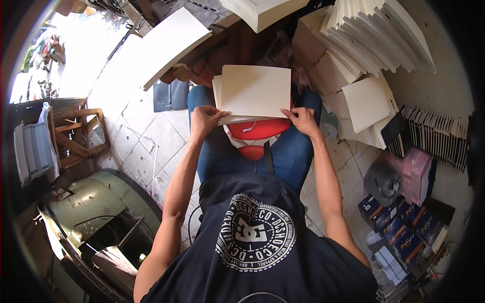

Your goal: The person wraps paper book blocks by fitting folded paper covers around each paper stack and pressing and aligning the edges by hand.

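A small stack of cream paper sheets [256, 92] lies across my knees, its top sheet set slightly askew over the ones beneath. My left hand [206, 120] is closed in a pinch at the stack's near left corner, thumb on the paper. At the near right corner my right hand [304, 121] pinches the edge the same way. Below the near edge of the paper, between my thighs, a red object [258, 130] shows in part; the sheets cover the rest of it.
Ahead, a cream stack [174, 43] and a thick paper block [265, 11] rest on a bench. Fanned paper piles [374, 38] rise at the right, above a row of dark-edged books [435, 135]. Blue boxes [404, 227] stand lower right; a wooden frame [81, 132] and a green machine [103, 202] at left.
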Action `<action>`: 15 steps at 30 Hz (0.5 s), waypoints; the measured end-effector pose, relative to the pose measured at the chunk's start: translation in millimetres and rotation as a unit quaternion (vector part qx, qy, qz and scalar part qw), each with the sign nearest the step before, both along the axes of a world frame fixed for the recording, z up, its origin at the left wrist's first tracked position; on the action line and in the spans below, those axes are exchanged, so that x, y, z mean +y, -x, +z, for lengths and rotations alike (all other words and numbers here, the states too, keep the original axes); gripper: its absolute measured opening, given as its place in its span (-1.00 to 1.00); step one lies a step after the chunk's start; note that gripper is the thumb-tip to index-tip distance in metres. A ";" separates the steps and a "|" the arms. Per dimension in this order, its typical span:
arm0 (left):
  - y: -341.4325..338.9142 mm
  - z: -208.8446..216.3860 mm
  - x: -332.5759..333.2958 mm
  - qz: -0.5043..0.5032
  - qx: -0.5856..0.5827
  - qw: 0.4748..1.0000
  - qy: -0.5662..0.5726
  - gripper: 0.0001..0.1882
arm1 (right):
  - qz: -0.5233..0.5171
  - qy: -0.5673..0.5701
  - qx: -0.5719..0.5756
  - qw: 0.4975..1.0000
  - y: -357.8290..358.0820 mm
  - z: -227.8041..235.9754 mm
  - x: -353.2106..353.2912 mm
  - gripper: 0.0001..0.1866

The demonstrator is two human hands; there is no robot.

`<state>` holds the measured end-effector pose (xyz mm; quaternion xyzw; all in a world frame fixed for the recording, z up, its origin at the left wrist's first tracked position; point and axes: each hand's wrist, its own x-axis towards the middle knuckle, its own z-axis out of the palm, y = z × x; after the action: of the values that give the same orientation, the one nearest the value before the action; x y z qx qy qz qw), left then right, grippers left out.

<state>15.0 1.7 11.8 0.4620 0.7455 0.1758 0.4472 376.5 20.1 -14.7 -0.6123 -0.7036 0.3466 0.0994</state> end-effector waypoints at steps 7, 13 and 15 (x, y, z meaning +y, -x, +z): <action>-49.9 38.8 -16.5 -0.189 0.106 0.906 -0.364 -0.14 | -0.232 0.139 0.314 0.910 40.2 78.6 -16.7 -0.50; -85.3 40.1 11.5 -0.283 0.005 0.846 -0.452 -0.44 | -0.184 -0.013 0.235 0.954 52.9 138.9 -25.7 -0.65; -78.9 66.7 9.8 -0.299 0.000 0.831 -0.469 -0.51 | -0.052 -0.227 0.080 0.969 46.5 173.6 -26.9 -0.65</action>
<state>93.9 11.4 78.5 0.8165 0.3987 0.3622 0.2076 330.0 -6.8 158.9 -0.5798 -0.7205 0.2201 0.3102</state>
